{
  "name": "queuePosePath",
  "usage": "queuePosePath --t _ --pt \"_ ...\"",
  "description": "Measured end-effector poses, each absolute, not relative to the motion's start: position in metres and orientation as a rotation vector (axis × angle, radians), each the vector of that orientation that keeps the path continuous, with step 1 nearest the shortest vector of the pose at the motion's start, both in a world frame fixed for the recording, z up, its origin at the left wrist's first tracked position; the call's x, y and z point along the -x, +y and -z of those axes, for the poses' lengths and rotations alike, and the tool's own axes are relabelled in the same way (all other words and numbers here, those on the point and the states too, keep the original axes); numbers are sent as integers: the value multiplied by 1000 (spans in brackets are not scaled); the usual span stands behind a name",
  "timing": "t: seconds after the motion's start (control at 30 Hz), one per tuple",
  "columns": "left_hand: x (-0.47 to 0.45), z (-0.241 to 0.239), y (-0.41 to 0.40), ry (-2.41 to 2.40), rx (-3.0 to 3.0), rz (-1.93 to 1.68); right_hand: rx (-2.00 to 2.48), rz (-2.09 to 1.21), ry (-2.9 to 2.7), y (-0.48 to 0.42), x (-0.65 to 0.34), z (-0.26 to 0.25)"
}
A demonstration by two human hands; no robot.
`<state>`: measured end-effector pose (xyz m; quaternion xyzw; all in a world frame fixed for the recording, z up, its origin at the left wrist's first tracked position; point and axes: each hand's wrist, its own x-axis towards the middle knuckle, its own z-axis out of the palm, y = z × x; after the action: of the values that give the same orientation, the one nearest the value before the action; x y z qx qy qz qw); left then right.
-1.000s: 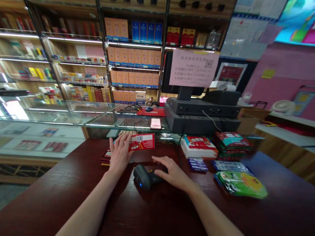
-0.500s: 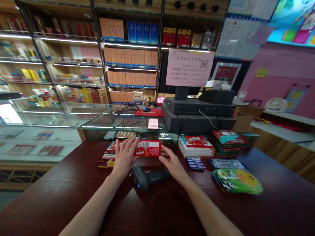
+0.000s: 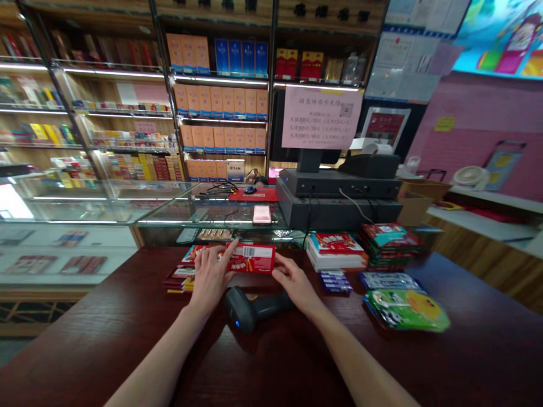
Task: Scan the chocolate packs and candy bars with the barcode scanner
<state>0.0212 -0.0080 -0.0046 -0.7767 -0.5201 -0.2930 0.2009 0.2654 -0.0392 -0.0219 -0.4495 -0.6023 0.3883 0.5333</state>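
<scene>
A flat red packet point(image 3: 251, 258) with a white barcode label lies on top of a low pile of similar packets point(image 3: 181, 273) on the dark wooden counter point(image 3: 85, 339). My left hand point(image 3: 211, 275) rests on the packet's left end, fingers closed on its edge. My right hand point(image 3: 294, 281) touches its right end with curled fingers. A black handheld barcode scanner point(image 3: 250, 307) lies on the counter just in front of both hands, its blue light on.
To the right lie a stack of red-and-white packets point(image 3: 336, 250), a teal-and-red stack point(image 3: 388, 238), blue bars point(image 3: 335, 281) and a green snack bag point(image 3: 405, 310). Behind stand a till with monitor point(image 3: 335, 192), a glass display case point(image 3: 127, 206) and product shelves point(image 3: 220, 107).
My right hand left the scanner and moved forward to the packet's right end. The red packet shifted a little rightward under both hands. The view dipped slightly.
</scene>
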Motion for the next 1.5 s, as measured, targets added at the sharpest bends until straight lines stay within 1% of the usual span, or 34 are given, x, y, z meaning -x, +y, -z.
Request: queuePosePath --t 0.27,0.53,0.73,0.97,1.27,1.5 --pt "-20 10 -3 -1401 2269 900 1075 -911 -1401 -37 -268 24" --pt "-18 19 10 -1554 2387 1309 988 -973 -1311 -33 -267 29" --pt "-19 15 12 -1609 2504 1573 967 -968 -1267 -33 -268 25" --pt "-24 8 5 -1755 2509 1813 1051 -912 -1175 -34 -271 23" --pt "-28 6 1 -1881 2582 1936 1076 -852 -1083 -33 -274 22" --pt "-24 2 5 -1784 2502 1807 1019 -812 -1097 -30 -275 24"
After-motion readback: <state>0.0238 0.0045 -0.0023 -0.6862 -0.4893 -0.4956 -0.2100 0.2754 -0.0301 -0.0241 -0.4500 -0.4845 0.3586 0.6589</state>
